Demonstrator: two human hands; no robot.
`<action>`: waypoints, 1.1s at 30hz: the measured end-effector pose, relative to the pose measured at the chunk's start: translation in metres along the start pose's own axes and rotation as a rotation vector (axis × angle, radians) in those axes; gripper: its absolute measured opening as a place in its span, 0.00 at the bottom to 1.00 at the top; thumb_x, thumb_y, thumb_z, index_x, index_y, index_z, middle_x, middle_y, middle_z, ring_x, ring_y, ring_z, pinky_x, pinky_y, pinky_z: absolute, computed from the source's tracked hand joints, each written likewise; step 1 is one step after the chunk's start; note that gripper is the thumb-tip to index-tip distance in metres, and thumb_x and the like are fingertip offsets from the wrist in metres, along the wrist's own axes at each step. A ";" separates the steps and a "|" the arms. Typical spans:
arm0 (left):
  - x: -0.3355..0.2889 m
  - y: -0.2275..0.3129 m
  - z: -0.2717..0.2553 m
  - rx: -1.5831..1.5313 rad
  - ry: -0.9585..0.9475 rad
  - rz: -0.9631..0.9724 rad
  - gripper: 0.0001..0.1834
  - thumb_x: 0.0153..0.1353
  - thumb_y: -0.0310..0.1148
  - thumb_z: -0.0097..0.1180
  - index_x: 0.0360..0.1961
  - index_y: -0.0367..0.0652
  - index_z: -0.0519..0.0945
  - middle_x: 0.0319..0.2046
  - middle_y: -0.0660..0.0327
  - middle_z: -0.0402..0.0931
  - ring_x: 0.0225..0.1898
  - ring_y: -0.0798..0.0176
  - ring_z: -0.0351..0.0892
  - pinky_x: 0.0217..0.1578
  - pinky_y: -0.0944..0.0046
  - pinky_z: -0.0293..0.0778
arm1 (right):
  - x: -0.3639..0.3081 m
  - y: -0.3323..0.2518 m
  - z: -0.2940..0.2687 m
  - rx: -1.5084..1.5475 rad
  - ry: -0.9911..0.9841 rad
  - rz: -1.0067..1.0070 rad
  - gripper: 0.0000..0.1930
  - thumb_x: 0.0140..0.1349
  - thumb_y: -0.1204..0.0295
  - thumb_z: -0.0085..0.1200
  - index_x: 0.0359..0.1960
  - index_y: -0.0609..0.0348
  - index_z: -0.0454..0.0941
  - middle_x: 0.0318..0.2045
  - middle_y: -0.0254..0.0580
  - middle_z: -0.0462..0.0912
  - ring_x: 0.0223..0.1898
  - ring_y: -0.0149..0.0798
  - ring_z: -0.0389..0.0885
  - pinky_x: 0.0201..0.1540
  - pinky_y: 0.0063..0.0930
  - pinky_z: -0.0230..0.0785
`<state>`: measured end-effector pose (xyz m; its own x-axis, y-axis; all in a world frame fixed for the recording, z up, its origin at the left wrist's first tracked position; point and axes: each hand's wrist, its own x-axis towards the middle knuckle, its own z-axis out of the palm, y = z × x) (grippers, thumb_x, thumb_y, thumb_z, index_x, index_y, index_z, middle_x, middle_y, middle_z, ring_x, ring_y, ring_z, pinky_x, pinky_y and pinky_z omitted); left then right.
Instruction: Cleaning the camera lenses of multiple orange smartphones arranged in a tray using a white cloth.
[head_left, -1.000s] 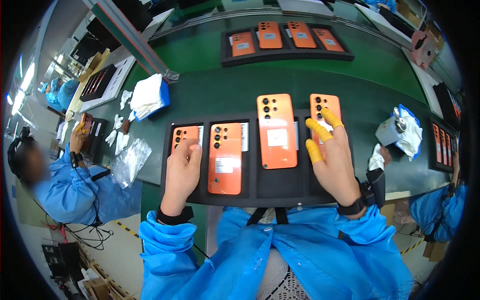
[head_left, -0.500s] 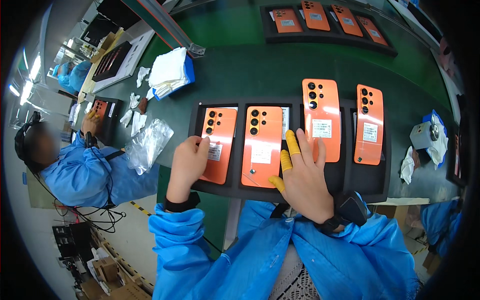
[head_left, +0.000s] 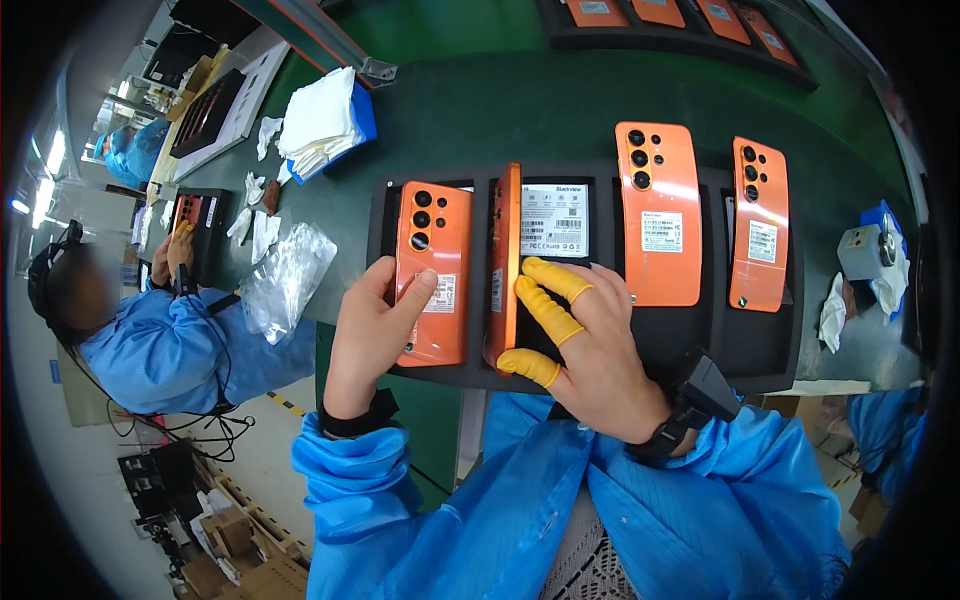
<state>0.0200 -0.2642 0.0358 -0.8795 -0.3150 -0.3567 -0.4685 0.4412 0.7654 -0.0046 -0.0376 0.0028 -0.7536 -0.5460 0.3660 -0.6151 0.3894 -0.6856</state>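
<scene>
My right hand (head_left: 600,360), with yellow finger cots on several fingers, grips an orange smartphone (head_left: 511,270) and has it tipped up on its long edge. That phone stands over the second compartment of a black foam tray (head_left: 715,345), where a white printed label (head_left: 553,220) shows. My left hand (head_left: 368,335) is closed on the left edge of another orange smartphone (head_left: 437,235), thumb over its back; its other fingers are partly hidden. Two more orange smartphones, one right of centre (head_left: 660,225) and one at the right (head_left: 758,225), lie camera side up across the tray.
A second foam tray with orange phones (head_left: 690,40) sits at the back. White cloths (head_left: 320,120) fill a blue box at the left, beside a clear plastic bag (head_left: 290,285). A metal-topped container (head_left: 868,250) stands at the right. A co-worker in blue (head_left: 170,345) handles a phone at the left.
The second phone, flat before, is now turned up on its side by my right hand, uncovering the label. My left thumb has moved onto the left phone's back. The view has shifted slightly.
</scene>
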 end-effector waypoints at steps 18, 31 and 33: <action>-0.033 -0.012 0.023 -1.337 -0.052 -0.197 0.21 0.69 0.40 0.45 0.55 0.36 0.70 0.22 0.63 0.67 0.20 0.68 0.66 0.20 0.70 0.64 | 0.001 0.001 0.005 -0.015 -0.025 -0.008 0.31 0.52 0.59 0.64 0.54 0.65 0.74 0.54 0.49 0.72 0.55 0.53 0.67 0.59 0.45 0.57; -0.032 -0.018 0.032 -1.293 -0.187 -0.086 0.22 0.69 0.42 0.40 0.53 0.36 0.71 0.17 0.65 0.67 0.14 0.71 0.65 0.16 0.71 0.63 | 0.001 0.000 0.006 0.041 -0.090 0.033 0.32 0.54 0.61 0.64 0.58 0.65 0.71 0.50 0.49 0.72 0.52 0.51 0.68 0.57 0.42 0.61; -0.029 -0.016 0.032 -1.293 -0.170 -0.117 0.21 0.70 0.41 0.39 0.53 0.36 0.72 0.17 0.65 0.67 0.14 0.70 0.65 0.16 0.70 0.62 | 0.003 0.000 0.006 0.054 -0.085 0.055 0.31 0.54 0.60 0.63 0.57 0.65 0.72 0.49 0.48 0.73 0.52 0.51 0.68 0.57 0.41 0.61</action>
<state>0.0504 -0.2357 0.0168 -0.8833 -0.1450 -0.4458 -0.2075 -0.7318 0.6492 -0.0053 -0.0441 0.0002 -0.7622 -0.5865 0.2740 -0.5583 0.3813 -0.7368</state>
